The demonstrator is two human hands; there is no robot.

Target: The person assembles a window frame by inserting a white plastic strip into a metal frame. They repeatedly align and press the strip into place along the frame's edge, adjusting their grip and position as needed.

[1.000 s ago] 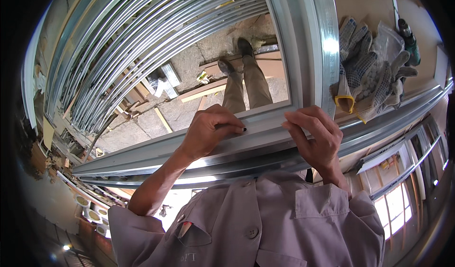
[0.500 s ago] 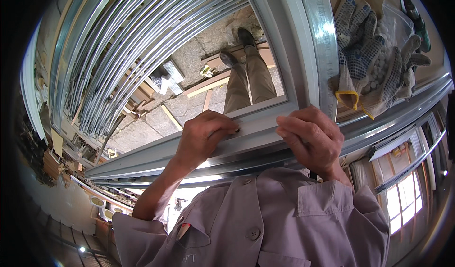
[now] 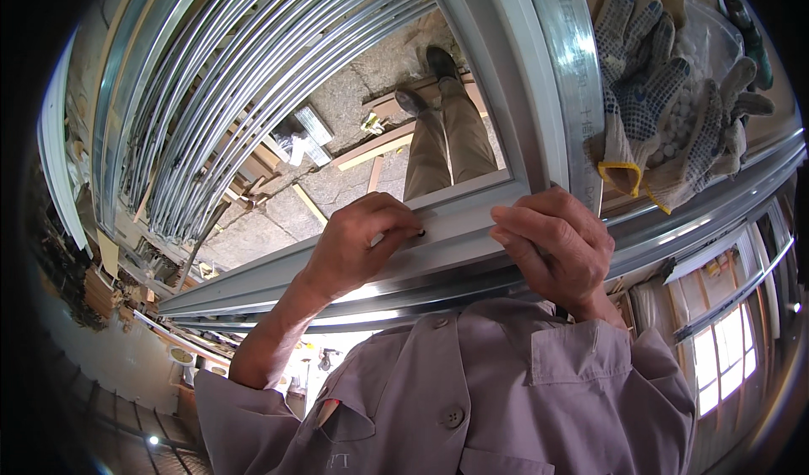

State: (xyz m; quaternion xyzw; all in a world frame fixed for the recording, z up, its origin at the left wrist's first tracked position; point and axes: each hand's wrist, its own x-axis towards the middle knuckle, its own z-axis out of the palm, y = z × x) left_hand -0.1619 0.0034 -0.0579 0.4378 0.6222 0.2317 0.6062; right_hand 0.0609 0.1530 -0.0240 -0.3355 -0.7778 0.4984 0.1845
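Left hand (image 3: 362,239) was over the near rail of the grey metal frame (image 3: 472,214), thumb and index nearly together, pinching a small dark piece (image 3: 420,232) at the tips. The piece was on or just above the rail's face, left of the frame's inner near-right corner; contact with the rail could not be told.

Right hand (image 3: 560,243) was at the same rail, closer to that corner, fingers curled, thumb and index tips a narrow gap apart. Couldn't tell if anything was between them.

Progress: rail and side member already met at the corner. Dark piece was in the fingers, so not released; whether any of it was seated in the rail, can't tell. Letting go of it was left.

Past the frame's right edge ran a steel channel (image 3: 573,79); beyond it, dotted work gloves (image 3: 645,96), off the hands, lay around a clear bag of white round pieces (image 3: 674,125). Long metal bars (image 3: 253,79) filled the far left.
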